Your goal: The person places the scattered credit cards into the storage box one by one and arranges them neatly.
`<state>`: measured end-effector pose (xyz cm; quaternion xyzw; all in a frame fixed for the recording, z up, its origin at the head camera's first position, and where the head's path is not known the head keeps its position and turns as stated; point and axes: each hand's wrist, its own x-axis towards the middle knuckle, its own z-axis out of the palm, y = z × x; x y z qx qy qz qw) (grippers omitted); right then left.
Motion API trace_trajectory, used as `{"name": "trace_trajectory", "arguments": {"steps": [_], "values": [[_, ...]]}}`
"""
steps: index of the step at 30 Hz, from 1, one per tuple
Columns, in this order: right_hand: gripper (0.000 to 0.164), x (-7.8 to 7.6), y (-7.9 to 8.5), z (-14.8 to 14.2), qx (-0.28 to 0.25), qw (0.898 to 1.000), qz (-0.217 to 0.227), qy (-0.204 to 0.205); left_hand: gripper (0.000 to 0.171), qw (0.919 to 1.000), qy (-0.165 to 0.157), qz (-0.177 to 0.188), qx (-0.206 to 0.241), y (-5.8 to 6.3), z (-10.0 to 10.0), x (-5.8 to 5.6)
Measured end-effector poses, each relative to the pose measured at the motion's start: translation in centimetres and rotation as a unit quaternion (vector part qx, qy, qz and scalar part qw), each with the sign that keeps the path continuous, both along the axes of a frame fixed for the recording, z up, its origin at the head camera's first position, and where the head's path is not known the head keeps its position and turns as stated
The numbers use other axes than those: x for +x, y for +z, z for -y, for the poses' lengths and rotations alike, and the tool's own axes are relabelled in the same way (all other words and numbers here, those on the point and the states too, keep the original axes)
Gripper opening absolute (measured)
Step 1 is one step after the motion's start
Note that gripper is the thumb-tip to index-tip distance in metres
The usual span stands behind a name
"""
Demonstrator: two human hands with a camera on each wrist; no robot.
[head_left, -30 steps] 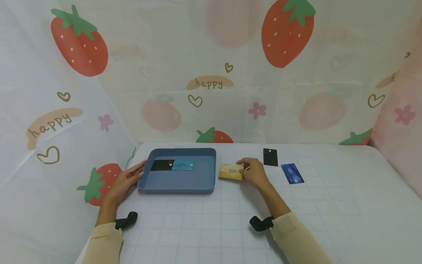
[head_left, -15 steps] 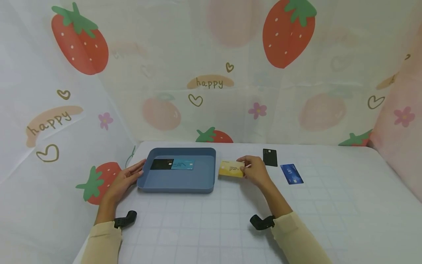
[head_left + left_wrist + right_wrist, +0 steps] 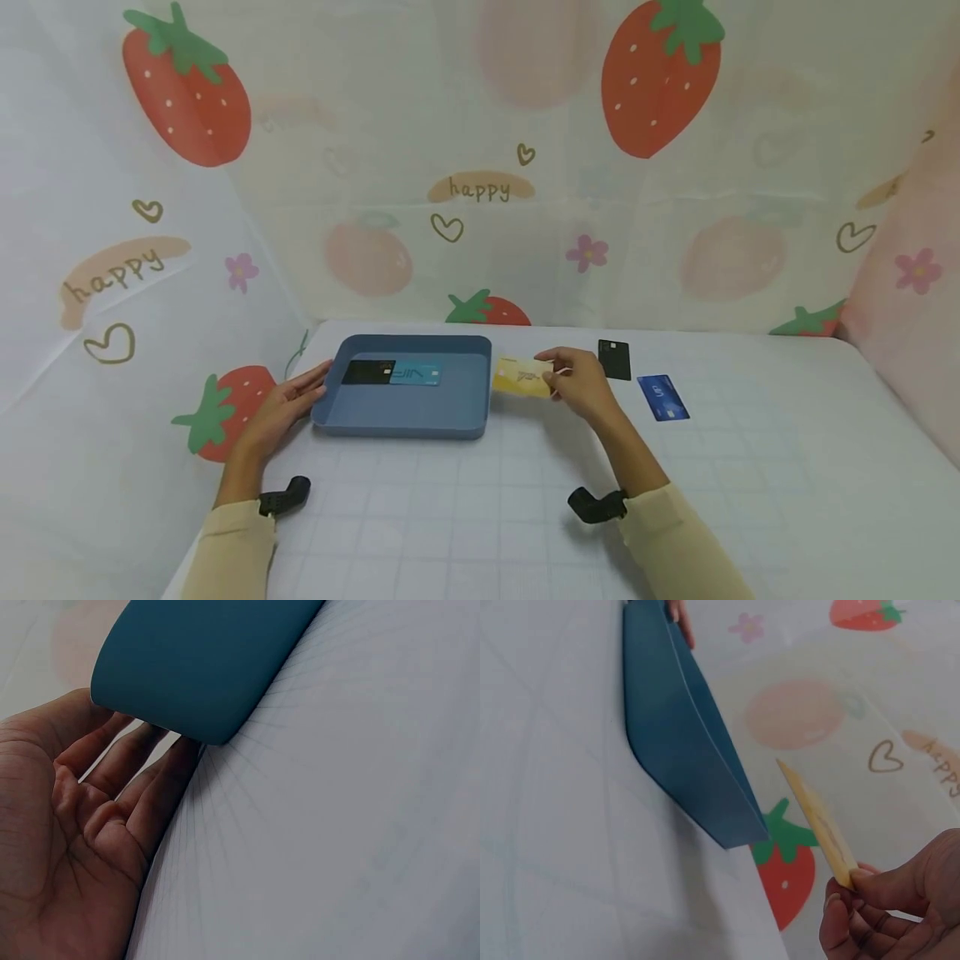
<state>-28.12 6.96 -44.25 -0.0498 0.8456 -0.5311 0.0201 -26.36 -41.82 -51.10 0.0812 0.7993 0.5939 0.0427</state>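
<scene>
My right hand pinches a yellow bank card by its right edge, between thumb and fingers. In the right wrist view the card is tilted and raised off the table, near the tray's right wall. The blue-grey tray holds a black card and a light blue card, side by side along its far half. My left hand touches the tray's left side with fairly straight fingers. In the left wrist view, its fingertips are partly hidden behind the tray wall.
Right of my right hand lie a black card and, closer to me, a dark blue card. The white gridded table ends at a strawberry-print curtain at the back and sides.
My right hand has lifted the yellow card off the table and brought it slightly left, up to the tray's right rim. My left hand stays against the tray.
</scene>
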Motion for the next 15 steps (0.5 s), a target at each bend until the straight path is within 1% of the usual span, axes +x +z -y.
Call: {"name": "trace_trajectory", "arguments": {"steps": [4, 8, 15], "values": [[0.029, 0.1, 0.3, 0.4, -0.013, 1.000, -0.007, 0.015, 0.060, 1.0000, 0.003, -0.003, -0.006, 0.2, 0.1, -0.1], [0.028, 0.2, 0.5, 0.9, -0.023, 1.000, 0.002, 0.021, 0.059, 1.0000, 0.005, 0.000, -0.002, 0.3, 0.1, 0.0], [0.028, 0.1, 1.0, 1.7, -0.012, 0.999, 0.013, 0.027, 0.059, 0.9999, 0.008, 0.009, -0.009, 0.2, -0.3, 0.0]]}}
